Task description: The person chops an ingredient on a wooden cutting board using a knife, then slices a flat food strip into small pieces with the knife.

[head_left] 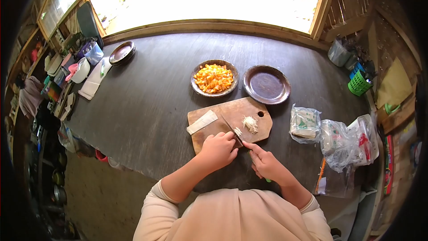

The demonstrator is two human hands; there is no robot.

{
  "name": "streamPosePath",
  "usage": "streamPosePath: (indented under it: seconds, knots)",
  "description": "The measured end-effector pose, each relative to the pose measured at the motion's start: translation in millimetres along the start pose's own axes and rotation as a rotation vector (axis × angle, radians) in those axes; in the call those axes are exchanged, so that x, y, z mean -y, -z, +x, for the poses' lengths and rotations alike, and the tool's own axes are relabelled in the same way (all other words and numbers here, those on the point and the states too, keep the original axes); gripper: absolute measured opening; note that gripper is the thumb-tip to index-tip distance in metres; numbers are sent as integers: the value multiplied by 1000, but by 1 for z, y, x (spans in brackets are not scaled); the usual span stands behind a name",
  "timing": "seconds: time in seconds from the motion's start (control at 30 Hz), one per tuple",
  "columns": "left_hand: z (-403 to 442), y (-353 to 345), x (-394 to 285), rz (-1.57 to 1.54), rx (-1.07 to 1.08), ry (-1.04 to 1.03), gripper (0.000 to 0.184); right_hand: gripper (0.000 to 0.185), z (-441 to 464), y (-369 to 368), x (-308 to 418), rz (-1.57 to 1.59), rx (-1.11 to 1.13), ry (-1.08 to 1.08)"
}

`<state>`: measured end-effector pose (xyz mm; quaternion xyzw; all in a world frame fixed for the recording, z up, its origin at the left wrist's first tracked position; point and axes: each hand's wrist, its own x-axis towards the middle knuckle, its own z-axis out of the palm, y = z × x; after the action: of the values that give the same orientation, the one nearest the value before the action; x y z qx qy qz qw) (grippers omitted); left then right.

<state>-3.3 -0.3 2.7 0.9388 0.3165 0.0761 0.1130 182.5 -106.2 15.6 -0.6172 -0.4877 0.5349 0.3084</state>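
A wooden cutting board (263, 129) with a hole in one corner lies before me. On it, my left hand (218, 149) rests with curled fingers beside the knife blade; whatever its fingers press on is hidden. My right hand (266, 164) grips a knife (234, 130) with a green handle end, its blade slanting across the board. Thin pale strips (238, 131) lie close to the blade. Farther right sits a small heap of fine pale shreds (250, 124). At the board's left lies a flat, pale rectangular slab (202, 122).
Behind the board stand a dish of diced orange pieces (214, 79) and a dark plate (266, 85). Plastic-wrapped packs (305, 124) lie to the right. Stacked dark plates (122, 53), a folded cloth (94, 80) and a green basket (359, 83) are near the table's sides.
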Motion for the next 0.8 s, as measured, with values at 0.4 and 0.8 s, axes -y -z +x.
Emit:
streamPosePath:
  seconds: [0.4, 0.8]
  knots:
    - [11, 3, 27, -324, 24, -42, 21, 41, 8, 5, -6, 53, -15, -36]
    - [28, 4, 47, -499, -683, -61, 15, 42, -3, 7, -2, -51, 119, -53]
